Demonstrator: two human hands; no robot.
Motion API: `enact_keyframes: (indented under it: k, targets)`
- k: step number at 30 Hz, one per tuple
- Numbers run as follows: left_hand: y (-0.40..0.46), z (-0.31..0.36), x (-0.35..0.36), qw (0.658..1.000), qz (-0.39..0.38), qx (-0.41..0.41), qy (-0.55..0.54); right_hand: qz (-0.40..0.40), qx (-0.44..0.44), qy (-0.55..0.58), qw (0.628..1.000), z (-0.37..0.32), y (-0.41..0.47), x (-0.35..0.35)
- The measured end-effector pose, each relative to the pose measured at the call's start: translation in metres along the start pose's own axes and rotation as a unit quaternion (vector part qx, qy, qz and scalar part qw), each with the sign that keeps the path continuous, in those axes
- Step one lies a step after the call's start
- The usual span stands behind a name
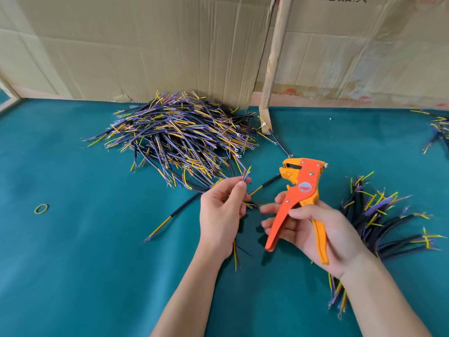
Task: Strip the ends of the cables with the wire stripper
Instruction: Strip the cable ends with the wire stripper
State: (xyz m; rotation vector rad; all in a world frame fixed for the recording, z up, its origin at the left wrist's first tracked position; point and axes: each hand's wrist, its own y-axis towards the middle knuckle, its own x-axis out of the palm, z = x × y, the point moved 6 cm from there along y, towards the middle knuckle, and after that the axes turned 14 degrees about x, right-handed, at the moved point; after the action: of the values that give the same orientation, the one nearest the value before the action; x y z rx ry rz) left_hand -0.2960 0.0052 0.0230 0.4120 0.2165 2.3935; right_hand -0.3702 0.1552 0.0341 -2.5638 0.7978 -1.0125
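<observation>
While the left hand (220,215) pinches the coloured ends of one cable (246,176) between thumb and fingertips, so its grip is pressed together on that cable, the right hand (313,229) holds the orange wire stripper (297,190) with the head pointing up and away from the person. The fingers of this hand are curled round the two handles, which stand apart from each other, and the head of the tool is just beside the held cable ends but does not touch them. The other end of the held cable hangs down below the left wrist. No container is visible; the cables lie loose on the green bench (73,263). A big pile of cables (179,139) is behind the hands, near the cardboard wall (145,45), and a smaller pile (379,224) lies just right of the right hand. One single black cable (184,205) lies across the bench under the left hand. A small green rubber band (41,208) rests well apart to the left. A wooden stick (274,57) leans upright against the cardboard.
</observation>
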Motion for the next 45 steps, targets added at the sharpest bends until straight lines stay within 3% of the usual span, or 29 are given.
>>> enact_keyframes:
  k: [10,20,29,45]
  targets:
    - [-0.006,0.004,0.009,0.99,-0.003,0.045,0.135,0.007,-0.023,-0.013,1.0,0.003,0.004,0.005]
    - [-0.006,0.009,0.006,0.981,0.019,0.094,0.171,0.021,-0.017,-0.042,0.999,0.004,0.005,0.005]
    - [-0.006,0.011,0.004,0.975,0.042,0.097,0.193,-0.034,0.033,-0.06,0.997,0.014,0.003,0.013]
    - [-0.008,0.017,0.005,0.971,0.048,0.095,0.213,0.02,0.075,-0.118,0.99,0.017,0.0,0.016]
